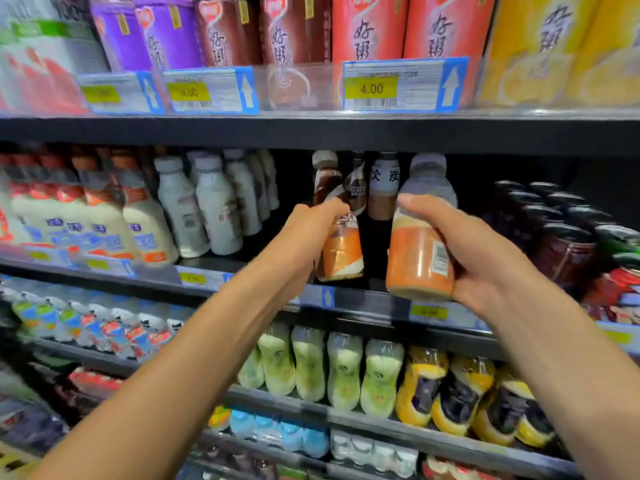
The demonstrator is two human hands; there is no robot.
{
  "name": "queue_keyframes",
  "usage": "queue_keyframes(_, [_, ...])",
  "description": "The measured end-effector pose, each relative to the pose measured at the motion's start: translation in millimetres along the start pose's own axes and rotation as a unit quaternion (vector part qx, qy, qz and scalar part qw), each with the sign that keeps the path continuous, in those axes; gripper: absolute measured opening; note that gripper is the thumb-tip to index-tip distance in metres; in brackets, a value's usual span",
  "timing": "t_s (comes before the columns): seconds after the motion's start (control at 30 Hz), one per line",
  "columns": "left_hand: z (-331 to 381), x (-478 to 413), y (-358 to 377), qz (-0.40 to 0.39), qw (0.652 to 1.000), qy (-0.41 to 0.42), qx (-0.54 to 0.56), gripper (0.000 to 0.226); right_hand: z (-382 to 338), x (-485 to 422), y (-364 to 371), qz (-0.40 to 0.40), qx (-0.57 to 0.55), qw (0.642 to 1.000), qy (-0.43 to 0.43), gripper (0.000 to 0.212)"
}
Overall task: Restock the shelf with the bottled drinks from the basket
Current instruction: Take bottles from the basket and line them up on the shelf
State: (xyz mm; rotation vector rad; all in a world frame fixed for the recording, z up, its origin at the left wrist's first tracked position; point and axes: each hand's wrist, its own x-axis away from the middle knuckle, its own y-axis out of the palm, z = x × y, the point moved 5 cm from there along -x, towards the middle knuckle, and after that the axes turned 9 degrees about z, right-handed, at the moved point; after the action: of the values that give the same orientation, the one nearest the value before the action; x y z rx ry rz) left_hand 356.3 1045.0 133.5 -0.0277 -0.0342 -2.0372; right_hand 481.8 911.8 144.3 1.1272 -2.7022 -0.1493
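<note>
Both arms up at the middle shelf (363, 299). Left hand (304, 237) wrapped around a small coffee bottle (341, 252), fingers closed on its upper body; the bottle stands at or just above the shelf lip, slightly tilted. Label orange and white low down, brown above, with white lettering half covered by the fingers, only "SC" showing. Right hand (485, 258) clamped on a larger orange-labelled bottle (420, 237), pale grey cap, barcode panel facing the palm; it hangs in front of the shelf edge, just right of the first bottle, not touching it.

Straight beyond the left hand's knuckles: three brown bottles in the back row (356, 185), the middle one reading "NESCAFE", blurred; the one right of it carries two Chinese characters in dark print on white. Dark open room between and behind the two held bottles.

Left of the left hand: white milk-type bottles (218, 206), print too smeared to read. Right of the right hand: dark-capped bottles (554, 230), tightly packed.

Above both hands, past the black shelf edge (311, 133): tall cartons (367, 29) in purple, brown, red and yellow with large Chinese script. Price tag (391, 84) reads "4.00" on yellow, white arrow on blue beside it; a second tag to its left looks the same, blurred.

Below the wrists: green and yellow bottles (346, 372), text unreadable.
</note>
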Motion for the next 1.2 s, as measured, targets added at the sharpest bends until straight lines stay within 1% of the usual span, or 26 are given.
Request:
queue_keyframes(0.03, [0.6,-16.9,0.6,0.009,1.0,0.0,0.004,0.041,-2.6,-15.3,4.0,0.012,-0.002,1.0,-0.004,0.019])
queue_keyframes(0.07, [0.7,-34.2,1.6,0.018,1.0,-0.004,0.014,0.027,-5.1,-28.7,7.8,0.027,-0.006,1.0,-0.009,0.015])
queue_keyframes(0.1, [-0.2,-50.6,3.6,0.023,1.0,-0.012,0.015,0.015,-7.0,-43.7,10.9,0.046,-0.006,0.999,-0.018,0.017])
queue_keyframes(0.13, [-1.5,-66.2,6.0,0.021,1.0,-0.014,0.008,0.015,-8.7,-58.0,12.6,0.068,0.002,0.997,-0.032,0.024])
queue_keyframes(0.17, [-3.8,-81.4,7.3,0.016,1.0,-0.006,-0.01,0.022,-10.1,-72.1,12.1,0.088,0.019,0.995,-0.05,0.034])
queue_keyframes(0.2, [-6.6,-95.5,7.4,0.017,0.999,0.005,-0.036,0.038,-11.1,-85.0,11.1,0.11,0.042,0.991,-0.065,0.043])
queue_keyframes(0.23, [-10.3,-109.7,7.4,0.023,0.998,0.02,-0.062,0.059,-11.9,-96.7,10.2,0.124,0.06,0.988,-0.075,0.048])
queue_keyframes(0.27, [-13.4,-121.0,6.9,0.03,0.996,0.031,-0.082,0.073,-11.9,-108.3,8.9,0.13,0.067,0.986,-0.077,0.048])
queue_keyframes(0.3, [-13.2,-127.5,6.6,0.035,0.994,0.047,-0.097,0.074,-11.3,-119.8,7.4,0.135,0.067,0.986,-0.072,0.047])
queue_keyframes(0.33, [-13.0,-134.3,6.3,0.04,0.991,0.063,-0.112,0.067,-10.0,-130.1,6.2,0.138,0.068,0.986,-0.066,0.049])
queue_keyframes(0.4, [-12.9,-150.4,7.1,0.052,0.986,0.085,-0.136,0.052,-7.7,-149.8,4.3,0.156,0.08,0.982,-0.063,0.061])
queue_keyframes(0.5, [-15.4,-178.0,8.5,0.073,0.982,0.095,-0.146,0.055,-5.6,-174.5,-1.5,0.202,0.098,0.972,-0.072,0.074])
queue_keyframes(0.6, [-16.8,-200.0,10.5,0.076,0.975,0.119,-0.169,0.051,-2.2,-191.9,-3.3,0.228,0.139,0.961,-0.079,0.076])
queue_keyframes(0.7, [-19.3,-219.2,11.7,0.074,0.973,0.127,-0.178,0.053,-2.2,-208.0,-4.0,0.25,0.176,0.947,-0.1,0.082])
queue_keyframes(0.87, [-22.9,-243.6,15.9,0.073,0.97,0.133,-0.189,0.058,-5.9,-223.2,-7.6,0.274,0.198,0.936,-0.093,0.091])
queue_keyframes(1.0, [-23.3,-251.3,19.9,0.09,0.964,0.148,-0.199,0.056,-6.9,-236.6,-8.6,0.269,0.217,0.933,-0.103,0.088])
queue_keyframes(1.07, [-23.6,-255.8,21.7,0.096,0.96,0.159,-0.207,0.055,-6.0,-246.5,-10.0,0.268,0.23,0.93,-0.104,0.09])
queue_keyframes(1.13, [-23.5,-259.5,21.3,0.099,0.958,0.165,-0.211,0.054,-4.7,-260.6,-13.7,0.267,0.242,0.926,-0.112,0.098])
queue_keyframes(1.2, [-24.6,-264.9,19.8,0.096,0.957,0.163,-0.219,0.052,-0.7,-282.5,-23.6,0.275,0.249,0.921,-0.117,0.112])
